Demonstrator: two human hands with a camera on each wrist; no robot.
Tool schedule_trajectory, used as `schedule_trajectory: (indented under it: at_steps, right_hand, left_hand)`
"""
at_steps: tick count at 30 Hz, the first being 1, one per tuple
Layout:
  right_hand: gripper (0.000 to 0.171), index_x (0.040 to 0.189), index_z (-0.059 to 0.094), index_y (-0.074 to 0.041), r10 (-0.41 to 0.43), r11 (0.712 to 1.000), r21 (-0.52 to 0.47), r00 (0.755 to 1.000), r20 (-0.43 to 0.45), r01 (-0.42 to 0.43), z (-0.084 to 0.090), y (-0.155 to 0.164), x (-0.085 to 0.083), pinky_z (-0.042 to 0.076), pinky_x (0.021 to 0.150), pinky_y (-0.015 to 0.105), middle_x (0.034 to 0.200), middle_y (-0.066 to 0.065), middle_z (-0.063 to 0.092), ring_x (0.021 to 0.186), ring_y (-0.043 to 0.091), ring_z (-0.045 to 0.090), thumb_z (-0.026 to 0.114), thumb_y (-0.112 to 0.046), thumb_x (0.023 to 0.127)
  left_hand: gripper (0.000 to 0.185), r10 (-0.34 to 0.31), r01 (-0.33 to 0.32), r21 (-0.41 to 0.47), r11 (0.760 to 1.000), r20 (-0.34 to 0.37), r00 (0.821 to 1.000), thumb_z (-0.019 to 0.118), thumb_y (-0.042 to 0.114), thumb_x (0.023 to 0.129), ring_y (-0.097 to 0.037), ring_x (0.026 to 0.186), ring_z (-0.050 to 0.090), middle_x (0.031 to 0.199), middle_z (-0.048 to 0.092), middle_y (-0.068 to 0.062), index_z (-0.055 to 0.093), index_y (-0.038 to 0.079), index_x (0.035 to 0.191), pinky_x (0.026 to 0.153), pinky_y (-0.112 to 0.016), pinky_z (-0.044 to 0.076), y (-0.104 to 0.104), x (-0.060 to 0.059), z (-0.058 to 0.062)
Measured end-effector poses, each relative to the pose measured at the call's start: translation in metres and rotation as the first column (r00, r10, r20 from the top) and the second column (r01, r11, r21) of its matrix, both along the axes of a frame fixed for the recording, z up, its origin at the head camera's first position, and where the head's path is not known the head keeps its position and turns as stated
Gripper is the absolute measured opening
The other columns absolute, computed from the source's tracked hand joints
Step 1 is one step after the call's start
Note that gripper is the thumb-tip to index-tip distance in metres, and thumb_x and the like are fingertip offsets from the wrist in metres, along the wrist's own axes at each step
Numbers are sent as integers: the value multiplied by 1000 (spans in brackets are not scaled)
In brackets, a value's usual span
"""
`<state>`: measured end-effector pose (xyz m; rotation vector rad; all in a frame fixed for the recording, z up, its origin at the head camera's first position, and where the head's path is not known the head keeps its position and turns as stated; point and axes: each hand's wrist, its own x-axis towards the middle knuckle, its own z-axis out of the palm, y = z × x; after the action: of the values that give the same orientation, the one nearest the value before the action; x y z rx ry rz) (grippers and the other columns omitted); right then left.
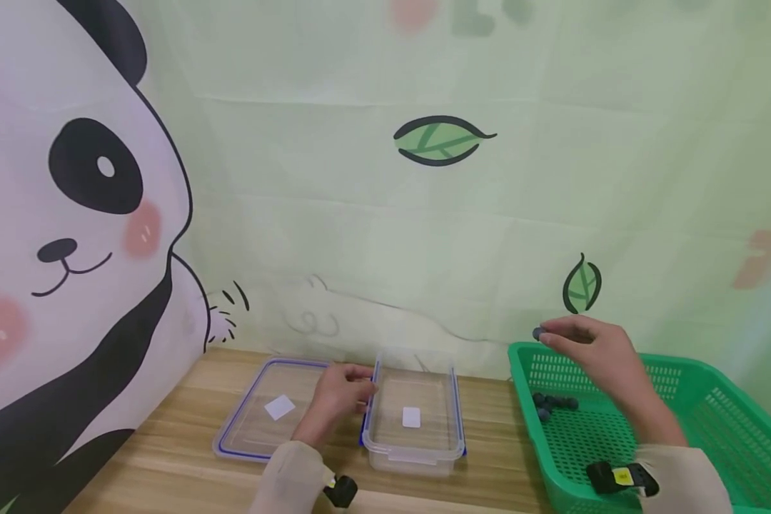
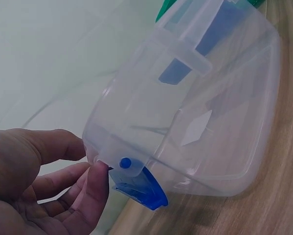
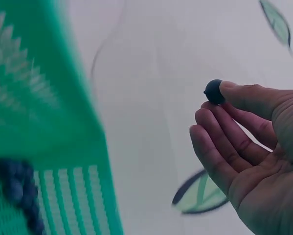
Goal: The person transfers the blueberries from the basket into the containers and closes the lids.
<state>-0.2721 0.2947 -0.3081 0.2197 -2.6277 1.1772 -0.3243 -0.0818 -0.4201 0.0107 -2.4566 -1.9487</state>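
Between its thumb and fingertips, my right hand (image 1: pixel 600 357) pinches a dark blueberry (image 3: pixel 214 92), held above the left rim of a green basket (image 1: pixel 533 435). Several more blueberries (image 1: pixel 552 404) lie inside the basket at its left. My left hand (image 1: pixel 340 394) grips the left rim of a clear plastic box (image 1: pixel 414 460), fingers and thumb at its edge. In the left wrist view, a blue side latch (image 2: pixel 141 188) hangs loose just beside the fingertips. A white label (image 1: pixel 411 417) shows on the box, which has no lid on it.
A clear lid with a blue seal (image 1: pixel 238 428) lies flat on the wooden table (image 1: pixel 488 464), left of the box, partly behind the left hand. Close behind the table hangs a pale green cloth (image 1: pixel 334 235) printed with a panda and leaves.
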Motion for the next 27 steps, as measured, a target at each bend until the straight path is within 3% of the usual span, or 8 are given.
schedule_trajectory:
  at_steps: [4, 9, 16, 23, 27]
  right_hand:
    - [46, 133, 72, -8, 14, 999, -42, 1000, -6, -15, 3, -25, 8, 56, 94, 46, 128, 13, 73, 119, 34, 66, 72, -42, 102]
    - [37, 126, 76, -8, 58, 992, -111, 997, -49, -63, -4, -58, 12, 56, 91, 36, 118, 8, 76, 110, 26, 70, 76, -35, 100]
    - [24, 116, 79, -6, 103, 975, -189, 993, -57, -113, -23, -96, 11, 59, 82, 30, 108, 6, 78, 100, 22, 72, 80, -22, 98]
    - [16, 110, 81, -9, 136, 955, -264, 991, -21, -136, -46, -128, 5, 59, 83, 29, 102, 1, 79, 95, 19, 72, 82, -15, 95]
    - [16, 108, 80, -4, 206, 938, -278, 978, -38, -208, -60, -143, 1, 60, 77, 27, 100, 5, 79, 92, 21, 72, 81, -13, 95]
  left_hand:
    - [29, -3, 3, -7, 1000, -6, 1000, 74, -7, 90, -20, 78, 67, 94, 72, -13, 72, -11, 118, 66, -33, 65, 0, 1, 1]
    - [28, -2, 1, -16, 1000, -15, 1000, 74, -6, 90, -20, 76, 67, 92, 72, -12, 72, -11, 118, 65, -33, 65, 0, 1, 1]
    - [28, -2, 2, -15, 1000, -10, 1000, 74, -6, 91, -21, 78, 67, 93, 72, -13, 72, -11, 118, 66, -33, 65, 1, 1, 2]
    - [28, -7, 7, -9, 1000, -19, 1000, 74, -5, 90, -20, 79, 67, 94, 72, -13, 73, -10, 118, 69, -37, 66, 0, 0, 1]
    - [28, -8, 7, -7, 1000, -23, 1000, 75, -4, 90, -20, 79, 67, 95, 72, -13, 73, -10, 118, 70, -39, 66, -1, 0, 0]
